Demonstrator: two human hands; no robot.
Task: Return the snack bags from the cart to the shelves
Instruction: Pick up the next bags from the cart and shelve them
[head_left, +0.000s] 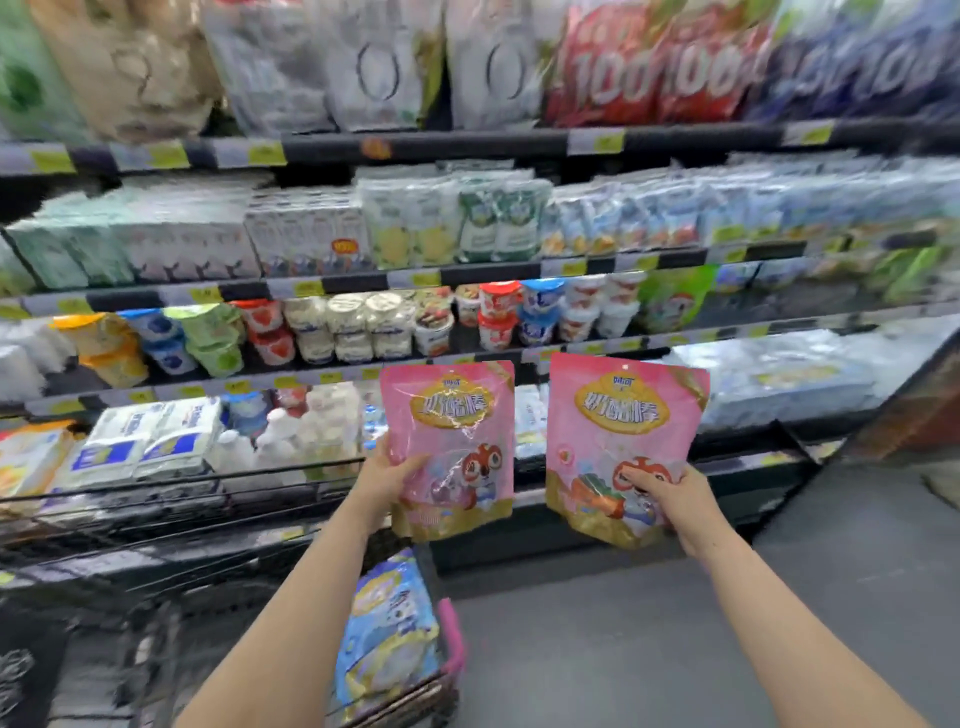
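Snack bags are the matter: nearest, a blue snack bag stands in the wire cart at lower left, beside the cart's pink trim. Beyond it, the left hand grips the lower left edge of one pink snack bag, thumb across its front, holding it upright. Just to the right, apart from it, the right hand pinches the lower right part of a second pink snack bag, thumb on the cartoon print, the bag slightly tilted. Both bags hang in the air before the chilled shelves. Farther back sit rows of yogurt cups, carton multipacks and, topmost, large blurred pouches.
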